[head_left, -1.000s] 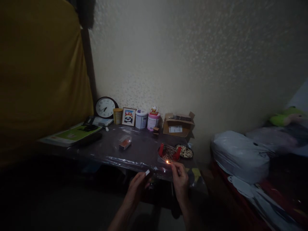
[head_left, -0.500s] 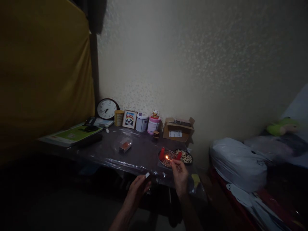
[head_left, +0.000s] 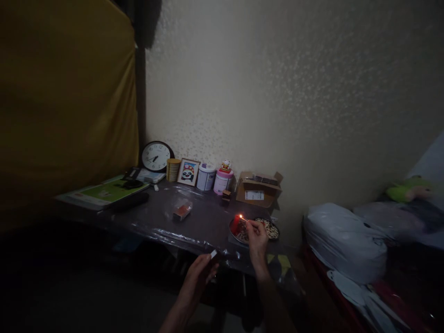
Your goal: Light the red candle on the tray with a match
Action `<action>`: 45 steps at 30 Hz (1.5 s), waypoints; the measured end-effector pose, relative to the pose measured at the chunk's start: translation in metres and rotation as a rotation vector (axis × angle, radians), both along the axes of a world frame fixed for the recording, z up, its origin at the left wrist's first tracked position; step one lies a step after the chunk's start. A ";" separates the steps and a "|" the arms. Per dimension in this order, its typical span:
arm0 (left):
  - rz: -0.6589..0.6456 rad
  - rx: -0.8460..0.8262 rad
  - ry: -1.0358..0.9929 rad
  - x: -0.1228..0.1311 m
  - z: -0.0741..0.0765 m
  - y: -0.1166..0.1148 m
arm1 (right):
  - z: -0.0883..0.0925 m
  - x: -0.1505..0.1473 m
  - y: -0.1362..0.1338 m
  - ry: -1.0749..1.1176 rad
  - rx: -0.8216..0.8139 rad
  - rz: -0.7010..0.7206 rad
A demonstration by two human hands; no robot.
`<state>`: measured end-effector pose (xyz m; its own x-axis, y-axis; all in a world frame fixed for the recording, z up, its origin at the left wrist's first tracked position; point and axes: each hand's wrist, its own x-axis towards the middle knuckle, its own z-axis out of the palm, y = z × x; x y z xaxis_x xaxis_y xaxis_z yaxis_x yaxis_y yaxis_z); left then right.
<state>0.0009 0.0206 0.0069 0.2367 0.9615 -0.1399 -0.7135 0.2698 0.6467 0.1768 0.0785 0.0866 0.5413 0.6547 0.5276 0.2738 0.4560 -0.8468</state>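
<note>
Between thumb and fingers my right hand (head_left: 258, 237) pinches a burning match (head_left: 244, 219). Its small flame is at the top of a red candle (head_left: 236, 224); whether the wick has caught I cannot tell. The candle stands upright on a round plate (head_left: 231, 230) with a speckled surface. Behind my right hand is a second round plate (head_left: 276, 233), partly covered. My left hand (head_left: 201, 270) is closed around a small matchbox (head_left: 213, 254), of which only a pale end shows, in front of the table edge.
On the dark, plastic-covered table (head_left: 201, 226) lies another matchbox (head_left: 182, 211). Along the wall stand a clock (head_left: 156, 156), a framed panda picture (head_left: 188, 172), tins (head_left: 206, 176) and a cardboard box (head_left: 258, 190). White bags (head_left: 343, 236) are at the right.
My right hand has raised the burning match slightly, bringing its flame from beside the candle to the candle's top. My left hand stays nearly still. The view has shifted a little.
</note>
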 end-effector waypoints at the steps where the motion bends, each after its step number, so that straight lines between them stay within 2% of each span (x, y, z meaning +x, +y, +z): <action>1: 0.000 0.003 -0.003 0.000 0.000 0.000 | 0.000 0.000 0.002 0.000 -0.003 -0.003; 21: -0.001 -0.003 0.023 -0.001 0.012 -0.005 | -0.006 -0.004 0.016 -0.016 -0.015 -0.010; 38: -0.009 -0.006 0.016 0.000 0.008 -0.004 | -0.004 -0.004 0.017 0.001 -0.012 0.011; 45: -0.005 -0.015 0.012 -0.001 0.013 -0.007 | -0.003 -0.004 0.016 0.018 -0.012 0.017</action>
